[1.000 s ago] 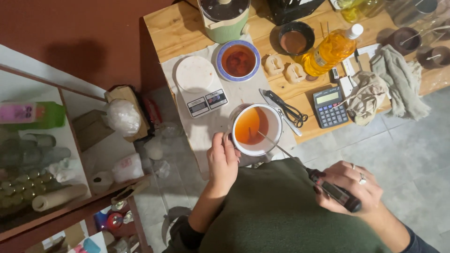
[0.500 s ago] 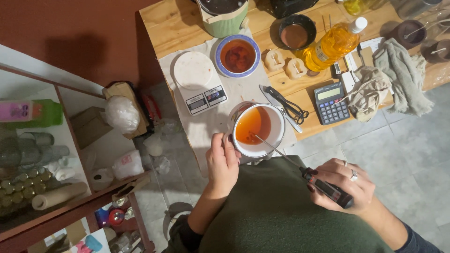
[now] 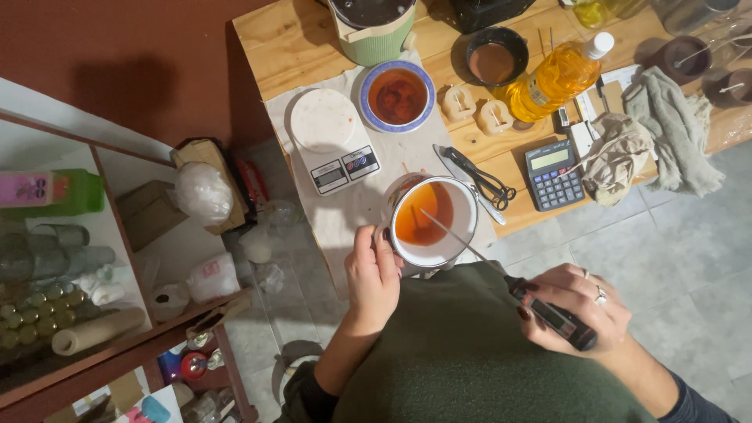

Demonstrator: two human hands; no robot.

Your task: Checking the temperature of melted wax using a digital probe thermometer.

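Observation:
My left hand (image 3: 374, 276) grips the side handle of a white pot (image 3: 458, 243) that holds orange liquid and sits at the near edge of the wooden table (image 3: 290, 39). My right hand (image 3: 576, 305) holds the black handle of a probe thermometer (image 3: 548, 312). Its thin metal stem slants up to the left and dips into the orange liquid. A white kitchen scale (image 3: 333, 141) stands just beyond the pot on a pale cloth (image 3: 392, 153).
Past the pot lie scissors (image 3: 478, 176), a calculator (image 3: 552, 174), a blue-rimmed bowl (image 3: 397, 95), a dark bowl (image 3: 496, 55), a bottle of yellow oil (image 3: 552, 78), two small moulds (image 3: 476, 110), grey rags (image 3: 666, 137) and a green appliance (image 3: 374, 27). A cluttered shelf unit (image 3: 86, 258) stands at the left.
The view has drifted slightly. Both hands keep their holds, and the thermometer stem stays in the liquid.

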